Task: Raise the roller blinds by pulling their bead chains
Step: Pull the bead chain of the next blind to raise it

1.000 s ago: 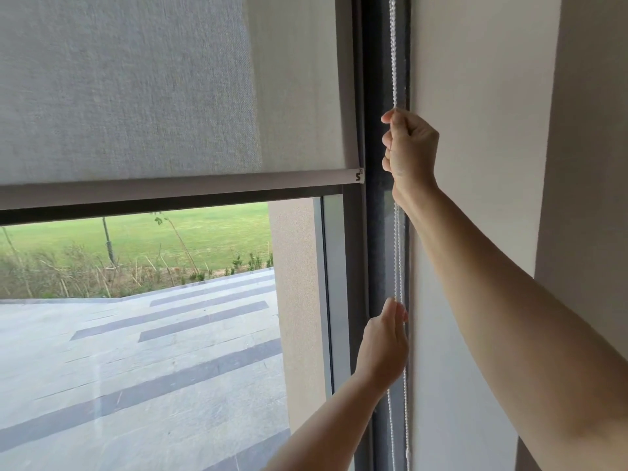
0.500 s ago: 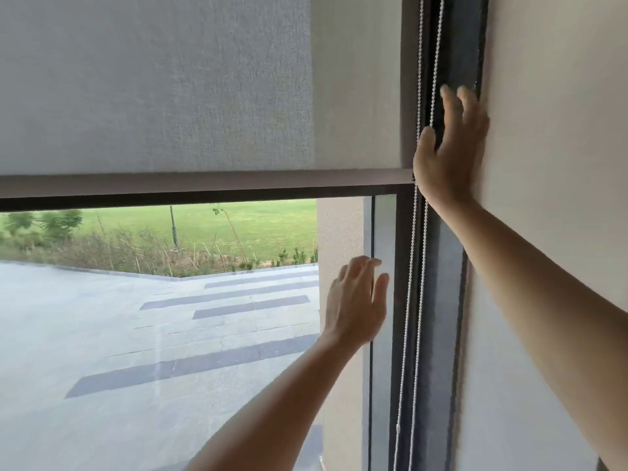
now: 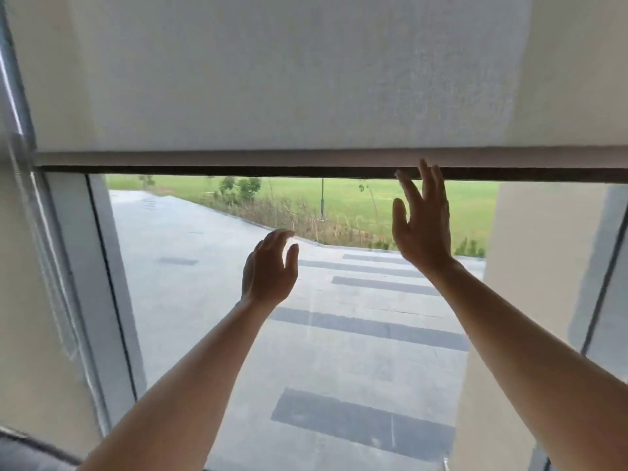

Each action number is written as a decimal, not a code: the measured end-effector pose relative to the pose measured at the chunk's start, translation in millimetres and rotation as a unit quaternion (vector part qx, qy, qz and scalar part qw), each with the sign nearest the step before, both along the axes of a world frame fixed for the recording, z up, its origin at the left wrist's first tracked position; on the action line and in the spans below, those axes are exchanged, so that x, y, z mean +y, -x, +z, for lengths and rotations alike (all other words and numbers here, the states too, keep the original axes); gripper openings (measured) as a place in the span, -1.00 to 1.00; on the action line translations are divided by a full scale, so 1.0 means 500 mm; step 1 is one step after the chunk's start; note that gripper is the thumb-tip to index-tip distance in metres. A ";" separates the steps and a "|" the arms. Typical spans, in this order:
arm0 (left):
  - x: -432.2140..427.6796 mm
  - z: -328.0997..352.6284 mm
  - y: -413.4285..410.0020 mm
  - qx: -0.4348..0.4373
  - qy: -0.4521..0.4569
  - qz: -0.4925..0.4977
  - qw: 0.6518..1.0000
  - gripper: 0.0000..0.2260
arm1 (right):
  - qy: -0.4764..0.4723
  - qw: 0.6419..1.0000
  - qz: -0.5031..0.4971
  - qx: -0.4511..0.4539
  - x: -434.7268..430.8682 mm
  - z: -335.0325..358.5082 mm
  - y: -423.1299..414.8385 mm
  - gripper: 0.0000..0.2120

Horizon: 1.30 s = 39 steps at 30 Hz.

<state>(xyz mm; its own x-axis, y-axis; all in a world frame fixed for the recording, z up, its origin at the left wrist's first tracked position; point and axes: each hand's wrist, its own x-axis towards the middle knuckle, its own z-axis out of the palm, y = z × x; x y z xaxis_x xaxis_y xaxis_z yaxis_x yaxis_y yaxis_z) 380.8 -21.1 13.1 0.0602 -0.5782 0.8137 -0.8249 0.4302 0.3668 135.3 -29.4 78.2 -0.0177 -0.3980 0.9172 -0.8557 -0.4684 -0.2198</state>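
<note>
A pale grey roller blind (image 3: 272, 73) covers the upper part of the window, and its bottom bar (image 3: 221, 158) hangs level about a third of the way down the frame. My right hand (image 3: 421, 222) is raised in front of the glass with fingers spread, its fingertips just below the bar, holding nothing. My left hand (image 3: 270, 270) is lower and to the left, fingers loosely apart and empty. No bead chain can be made out clearly; a blurred vertical streak (image 3: 40, 239) runs along the frame at the far left.
The window glass (image 3: 339, 351) shows a paved terrace and a lawn outside. A dark window frame (image 3: 108, 283) stands at the left and another frame edge (image 3: 605, 277) at the right. Pale wall sections flank the window on both sides.
Both hands have let go of the bead chain at the right frame and opened. The view has swung left, so the chain is gone and both hands hover before the middle of the window.
</note>
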 end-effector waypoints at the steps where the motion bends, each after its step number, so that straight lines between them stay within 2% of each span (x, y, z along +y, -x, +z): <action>1: 0.010 -0.005 -0.062 0.006 -0.013 0.017 1.000 -0.76 | -0.014 1.000 0.022 0.000 -0.007 -0.017 -0.056 -0.56; 7: 0.076 -0.005 -0.372 -0.005 -0.076 0.072 0.995 -0.74 | -0.164 0.975 0.147 -0.002 -0.038 -0.078 -0.392 -0.44; 11: 0.097 0.001 -0.510 0.000 -0.082 0.093 0.992 -0.76 | -0.256 0.945 0.202 0.003 -0.050 -0.100 -0.576 -0.39; 15: 0.082 -0.003 -0.617 0.014 -0.085 0.109 0.990 -0.80 | -0.302 0.926 0.224 0.038 -0.075 -0.113 -0.718 -0.42; 24: -0.065 -0.035 -0.874 0.038 -0.049 0.133 0.989 -0.78 | -0.281 0.908 0.302 0.072 -0.236 -0.115 -1.001 -0.42; 30: -0.182 0.018 -1.039 0.047 0.022 0.170 0.984 -0.62 | -0.241 0.897 0.362 0.081 -0.360 -0.074 -1.195 -0.41; 39: -0.280 0.035 -1.259 0.062 0.076 0.193 0.976 -0.70 | -0.231 0.885 0.391 0.105 -0.448 -0.038 -1.427 -0.42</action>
<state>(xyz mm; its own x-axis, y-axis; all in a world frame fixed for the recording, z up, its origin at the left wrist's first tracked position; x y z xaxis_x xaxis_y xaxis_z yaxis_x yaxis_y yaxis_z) 1010.5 -161.2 30.7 0.3529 -0.3657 0.8613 -0.8898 0.1535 0.4297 848.7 -253.5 59.1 0.5796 -0.5472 0.6038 -0.3547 -0.8365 -0.4176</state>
